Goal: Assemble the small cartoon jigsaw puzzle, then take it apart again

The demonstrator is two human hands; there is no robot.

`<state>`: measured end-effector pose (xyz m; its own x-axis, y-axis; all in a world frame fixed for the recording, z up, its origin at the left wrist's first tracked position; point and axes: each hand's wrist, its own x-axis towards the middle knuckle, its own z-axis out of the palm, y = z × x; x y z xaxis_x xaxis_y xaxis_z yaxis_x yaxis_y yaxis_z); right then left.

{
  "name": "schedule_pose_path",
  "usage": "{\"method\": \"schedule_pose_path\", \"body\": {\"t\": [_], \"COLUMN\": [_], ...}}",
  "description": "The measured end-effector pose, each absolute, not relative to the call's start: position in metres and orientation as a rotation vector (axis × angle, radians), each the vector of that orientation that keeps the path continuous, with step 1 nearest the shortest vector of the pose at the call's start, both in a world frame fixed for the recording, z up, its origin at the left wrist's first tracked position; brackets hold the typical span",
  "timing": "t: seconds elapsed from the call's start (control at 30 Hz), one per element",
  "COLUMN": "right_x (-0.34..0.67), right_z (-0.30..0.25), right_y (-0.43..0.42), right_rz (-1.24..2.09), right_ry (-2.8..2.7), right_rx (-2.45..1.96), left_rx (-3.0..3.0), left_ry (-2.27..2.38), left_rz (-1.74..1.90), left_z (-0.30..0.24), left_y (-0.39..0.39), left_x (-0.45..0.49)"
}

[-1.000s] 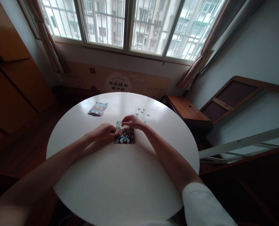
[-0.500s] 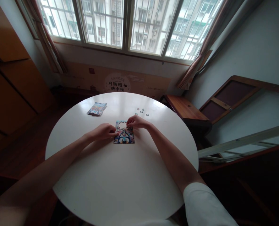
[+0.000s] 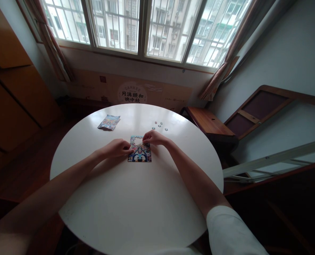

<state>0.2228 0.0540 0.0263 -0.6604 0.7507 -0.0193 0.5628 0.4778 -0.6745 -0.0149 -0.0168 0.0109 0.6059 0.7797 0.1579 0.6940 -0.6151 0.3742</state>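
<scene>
A small rectangular jigsaw puzzle [image 3: 139, 156] lies on the white round table, a blue-and-black cartoon figure on its lower half. Near its top is a pale gap [image 3: 138, 141] with no pieces in it. My left hand [image 3: 119, 147] is closed, fingers curled, its thumb resting on the puzzle's left edge. At the gap's right side, my right hand [image 3: 154, 137] pinches with its fingertips down on the puzzle. What lies between those fingertips is mostly hidden; it looks like a puzzle piece. Several loose puzzle pieces [image 3: 159, 126] are scattered beyond my right hand.
A colourful printed packet [image 3: 109, 122] lies at the back left of the round table [image 3: 136, 205]. Beyond the table's right edge stands a wooden stool or bench [image 3: 210, 122]. Barred windows [image 3: 168, 32] and a printed banner [image 3: 157, 92] are behind.
Both hands stay at almost the same spots on the puzzle. The whole view has shifted very slightly; the loose pieces and the packet lie as before.
</scene>
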Motion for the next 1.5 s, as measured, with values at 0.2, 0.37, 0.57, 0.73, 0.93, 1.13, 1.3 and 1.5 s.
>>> {"method": "schedule_pose_path", "body": {"t": [0.2, 0.37, 0.57, 0.73, 0.93, 1.13, 1.3, 1.5], "right_x": [0.224, 0.226, 0.229, 0.233, 0.235, 0.232, 0.231, 0.233], "right_z": [0.022, 0.023, 0.026, 0.027, 0.028, 0.032, 0.034, 0.034], "right_y": [0.057, 0.058, 0.058, 0.06, 0.061, 0.056, 0.054, 0.054], "right_rz": [0.947, 0.904, 0.897, 0.887, 0.904, 0.947, 0.937, 0.878], "right_ry": [-2.465, -2.439, -2.46, -2.461, -2.463, -2.529, -2.553, -2.492], "right_rx": [-1.075, -1.069, -1.064, -1.072, -1.072, -1.056, -1.064, -1.114], "left_rx": [2.558, 2.571, 2.555, 2.544, 2.563, 2.566, 2.58, 2.595], "left_ry": [1.198, 1.173, 1.198, 1.185, 1.191, 1.192, 1.192, 1.207], "left_rz": [0.448, 0.487, 0.452, 0.464, 0.468, 0.448, 0.439, 0.398], "left_z": [0.01, 0.01, 0.015, 0.01, 0.009, 0.01, 0.008, 0.011], "left_y": [-0.016, -0.017, -0.019, -0.016, -0.016, -0.016, -0.015, -0.017], "left_x": [-0.015, -0.015, -0.013, -0.016, -0.016, -0.016, -0.017, -0.016]}}
